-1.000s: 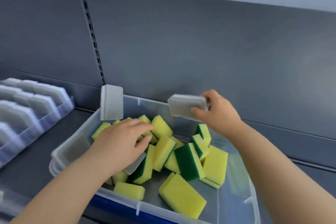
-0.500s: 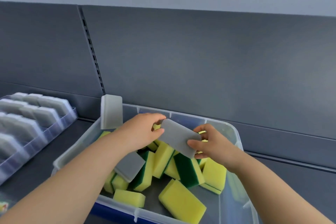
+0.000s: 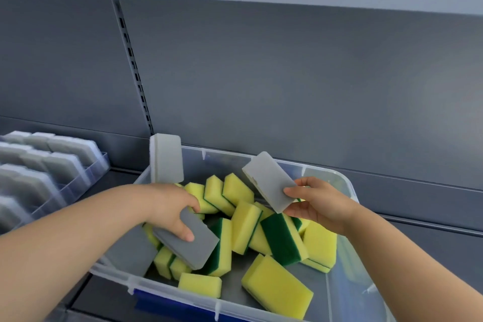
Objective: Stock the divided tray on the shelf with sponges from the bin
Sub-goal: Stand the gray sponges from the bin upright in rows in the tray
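Note:
A clear plastic bin (image 3: 337, 285) on the shelf holds several yellow-and-green sponges (image 3: 283, 235) and a few grey ones. My right hand (image 3: 317, 202) pinches a light grey sponge (image 3: 269, 181) by its near end and holds it tilted above the bin. My left hand (image 3: 173, 210) reaches into the bin and grips a darker grey sponge (image 3: 200, 246) lying on the pile. Another grey sponge (image 3: 167, 158) leans upright in the bin's back left corner. The divided tray (image 3: 86, 178) stands at the left, with rows of grey sponges in its lanes.
A dark grey back panel (image 3: 287, 86) with a slotted upright (image 3: 133, 65) rises right behind the bin. The dark shelf surface (image 3: 120, 175) shows between tray and bin. A blue label strip (image 3: 162, 306) runs along the bin's front edge.
My left hand let go of the light grey sponge and dropped onto the darker grey one in the bin. My right hand kept the light sponge and lifted it to the right.

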Available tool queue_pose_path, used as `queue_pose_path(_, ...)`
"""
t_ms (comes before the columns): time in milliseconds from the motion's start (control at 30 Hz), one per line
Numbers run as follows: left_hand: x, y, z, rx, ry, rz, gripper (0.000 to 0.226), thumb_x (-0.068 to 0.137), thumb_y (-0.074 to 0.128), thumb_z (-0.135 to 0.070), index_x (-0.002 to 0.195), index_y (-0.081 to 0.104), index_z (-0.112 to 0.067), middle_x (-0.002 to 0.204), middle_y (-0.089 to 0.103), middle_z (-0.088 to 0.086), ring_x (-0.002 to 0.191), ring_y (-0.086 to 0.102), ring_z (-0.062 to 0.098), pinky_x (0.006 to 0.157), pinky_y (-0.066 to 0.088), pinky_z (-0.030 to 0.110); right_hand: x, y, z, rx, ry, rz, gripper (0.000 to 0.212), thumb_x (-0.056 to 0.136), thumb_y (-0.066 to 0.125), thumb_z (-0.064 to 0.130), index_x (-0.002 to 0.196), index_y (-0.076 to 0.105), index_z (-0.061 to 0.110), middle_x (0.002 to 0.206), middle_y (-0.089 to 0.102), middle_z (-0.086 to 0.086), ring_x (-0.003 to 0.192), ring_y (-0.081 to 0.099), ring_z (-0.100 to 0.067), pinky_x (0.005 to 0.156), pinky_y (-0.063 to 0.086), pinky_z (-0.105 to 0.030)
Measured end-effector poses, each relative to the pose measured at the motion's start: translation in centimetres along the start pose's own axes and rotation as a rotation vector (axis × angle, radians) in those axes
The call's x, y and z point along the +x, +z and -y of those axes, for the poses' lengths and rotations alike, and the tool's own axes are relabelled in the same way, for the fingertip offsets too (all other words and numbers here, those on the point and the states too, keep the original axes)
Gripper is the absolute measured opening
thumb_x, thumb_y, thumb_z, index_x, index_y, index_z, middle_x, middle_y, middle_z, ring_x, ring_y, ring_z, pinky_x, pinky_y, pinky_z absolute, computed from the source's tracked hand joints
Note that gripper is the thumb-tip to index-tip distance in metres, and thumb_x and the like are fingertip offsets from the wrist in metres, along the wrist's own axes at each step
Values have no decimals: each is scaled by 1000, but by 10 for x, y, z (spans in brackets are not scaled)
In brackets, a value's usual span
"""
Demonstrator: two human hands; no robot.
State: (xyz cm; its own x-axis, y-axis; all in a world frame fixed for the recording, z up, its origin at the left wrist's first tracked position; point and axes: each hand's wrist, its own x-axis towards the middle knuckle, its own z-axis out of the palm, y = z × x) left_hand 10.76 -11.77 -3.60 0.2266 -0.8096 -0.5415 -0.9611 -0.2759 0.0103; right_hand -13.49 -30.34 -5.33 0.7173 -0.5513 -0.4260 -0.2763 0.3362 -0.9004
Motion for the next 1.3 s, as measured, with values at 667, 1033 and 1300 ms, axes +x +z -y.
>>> queue_pose_path(667,22,5,25,-714,17,-245,62,83,68,-16,137,38,-23,118,56,-2,94,57,8,75,45,17,-13,20,0,-828,-233,-410,28,84,61,38,107,48,28,97,55,7,74,63,-17,69,56,-36)
queue_pose_path(1033,27,-30,14,-259,19,-298,63,85,58,-48,141,33,-31,136,48,-3,114,51,14,93,39,25,-17,27,-6,-911,-262,-480,30,83,61,40,109,47,32,101,56,5,78,54,-5,54,43,-17)
queue_pose_path(1300,43,-53,-34,276,162,-129,74,82,64,-44,144,27,-29,139,42,2,123,41,25,91,41,37,-22,45,-3,-982,-329,-526,30,83,61,35,109,49,28,98,46,4,79,49,-11,56,34,-16)
